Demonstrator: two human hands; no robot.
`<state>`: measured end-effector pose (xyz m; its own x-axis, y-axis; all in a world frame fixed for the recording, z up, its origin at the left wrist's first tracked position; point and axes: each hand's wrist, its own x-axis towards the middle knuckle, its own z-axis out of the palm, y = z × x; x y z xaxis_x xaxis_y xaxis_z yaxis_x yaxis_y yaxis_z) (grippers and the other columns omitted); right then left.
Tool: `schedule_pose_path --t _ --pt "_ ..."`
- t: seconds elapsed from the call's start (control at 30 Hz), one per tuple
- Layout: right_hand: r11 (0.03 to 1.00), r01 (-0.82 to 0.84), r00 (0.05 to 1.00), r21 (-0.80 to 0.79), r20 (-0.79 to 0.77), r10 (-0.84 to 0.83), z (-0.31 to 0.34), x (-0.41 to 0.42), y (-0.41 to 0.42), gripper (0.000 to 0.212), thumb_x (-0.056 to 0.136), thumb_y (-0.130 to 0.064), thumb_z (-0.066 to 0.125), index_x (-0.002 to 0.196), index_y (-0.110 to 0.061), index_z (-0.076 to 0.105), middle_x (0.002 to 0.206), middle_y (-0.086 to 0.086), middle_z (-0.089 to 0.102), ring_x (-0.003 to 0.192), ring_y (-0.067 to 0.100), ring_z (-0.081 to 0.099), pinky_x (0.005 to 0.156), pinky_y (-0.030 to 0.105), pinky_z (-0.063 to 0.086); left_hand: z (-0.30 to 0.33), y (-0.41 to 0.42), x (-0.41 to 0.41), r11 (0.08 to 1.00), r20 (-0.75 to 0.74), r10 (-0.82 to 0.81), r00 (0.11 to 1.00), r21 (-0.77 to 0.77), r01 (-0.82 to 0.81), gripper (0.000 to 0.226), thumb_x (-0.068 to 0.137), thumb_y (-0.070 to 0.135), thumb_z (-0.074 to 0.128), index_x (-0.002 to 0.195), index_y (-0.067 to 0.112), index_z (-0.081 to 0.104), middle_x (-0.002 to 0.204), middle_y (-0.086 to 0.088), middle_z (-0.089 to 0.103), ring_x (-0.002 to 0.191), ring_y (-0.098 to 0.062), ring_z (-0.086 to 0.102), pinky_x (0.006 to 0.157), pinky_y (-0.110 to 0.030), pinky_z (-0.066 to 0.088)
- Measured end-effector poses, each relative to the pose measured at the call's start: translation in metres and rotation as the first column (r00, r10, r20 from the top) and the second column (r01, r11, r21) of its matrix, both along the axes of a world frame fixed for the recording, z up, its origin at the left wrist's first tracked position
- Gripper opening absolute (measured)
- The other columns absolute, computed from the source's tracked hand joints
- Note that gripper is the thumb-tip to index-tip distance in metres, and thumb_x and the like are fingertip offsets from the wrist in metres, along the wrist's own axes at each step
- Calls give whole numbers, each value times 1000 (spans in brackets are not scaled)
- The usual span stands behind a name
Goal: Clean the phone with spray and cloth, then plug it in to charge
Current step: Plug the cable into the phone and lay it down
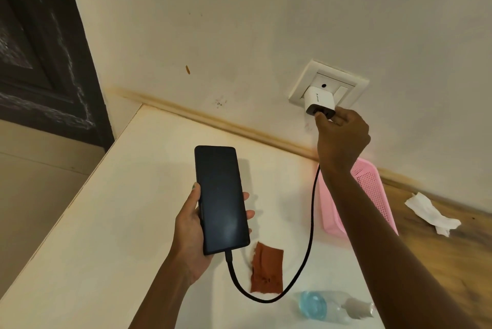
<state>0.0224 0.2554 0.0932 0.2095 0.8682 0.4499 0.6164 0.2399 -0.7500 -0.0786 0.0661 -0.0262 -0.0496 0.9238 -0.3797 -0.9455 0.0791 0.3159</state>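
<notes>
- The phone (222, 199) is held in the left hand (190, 233), above the middle of the table (80, 235), screen up and dark. Its long axis runs from the near edge towards the wall, slightly tilted. The fingers are curled round both long sides.
- A black cable (310, 225) is already seated in the phone's lower end. From there it loops down and right, then rises to the right hand (342, 133).
- The right hand is raised to the charger (319, 102), a white block sitting in the wall socket (328, 86) above the table's far edge. The cable's upper plug is pinched between thumb and fingertips, right at the charger's lower face.
- Whether that plug is fully home in the charger cannot be told; the fingers hide the joint.
- The deciding relation is judged to be this: the charger's port faces down and outward, straight toward the pinching hand, so the push would go up along the cable's line into the block. The right hand is the nearer one.
- A brown cloth (266, 267) and a spray bottle (335, 307) lie near the table's near edge, untouched, so cleaning appears done.
</notes>
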Motion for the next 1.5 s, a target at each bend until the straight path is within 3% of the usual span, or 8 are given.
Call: schedule_pose_path --t 0.2,0.57,0.67,0.77,0.9,1.03,1.17,1.5 --pt "997 65 997 37 49 -67 2 -4 2 35 79 -17 70 110 -2 65 105 11 71 93 21 67 93 36 49 0 1 3 1000 -4 -7 1000 3 7 63 89 58 34 128 15 60 125 -18 64 106 -42 62 85 -52 53" --pt "993 4 1000 -117 5 -3 5 -1 -1 45 78 -24 72 117 -9 57 117 5 65 92 10 60 64 -2 35 -2 2 3 1000 -1 -8 1000 6 8 64 89 59 34 127 16 61 125 -17 64 106 -41 64 86 -52 53" --pt "976 -130 978 -175 142 156 12 4 -30 73 74 -31 76 133 -13 39 137 7 45 120 19 45 95 20 34 -1 1 0 1000 -3 -1 1000 -6 1 64 91 59 30 129 15 58 124 -16 65 107 -41 63 82 -50 55" --pt "974 -226 938 18 275 212 5 8 -88 53 75 -27 73 121 -19 47 121 2 52 111 18 46 90 26 34 0 1 -1 1000 -19 15 1000 -24 -16 65 93 60 27 128 16 58 123 -15 66 106 -40 64 79 -47 58" --pt "852 -365 755 -376 416 507 -20 12 -169 19 82 -45 59 77 -28 59 77 -12 61 75 6 53 63 16 37 2 -1 -1 998 -21 45 999 -46 -45 66 92 62 31 125 14 61 120 -16 67 104 -37 66 81 -45 58" --pt "706 -179 486 -685 562 669 -41 10 -194 42 86 -61 45 105 -29 65 102 -12 67 93 7 56 80 21 38 2 -1 0 998 -36 54 998 -44 -55 65 92 62 29 124 17 62 122 -15 66 108 -42 63 87 -51 53" --pt "638 -96 422 -764 550 721 -52 3 -194 41 93 -51 40 111 -21 62 109 -3 67 97 12 58 90 24 40 0 -1 0 997 -46 69 997 -27 -71 63 92 62 29 125 19 61 120 -15 67 104 -40 66 81 -49 56" --pt "649 -133 358 -749 574 736 -50 -3 -189 38 95 -47 39 102 -18 62 102 0 68 90 16 61 70 22 32 -2 -1 -3 996 -92 77 993 -32 -81 62 90 61 30 121 18 63 117 -16 68 94 -35 69 79 -46 57"
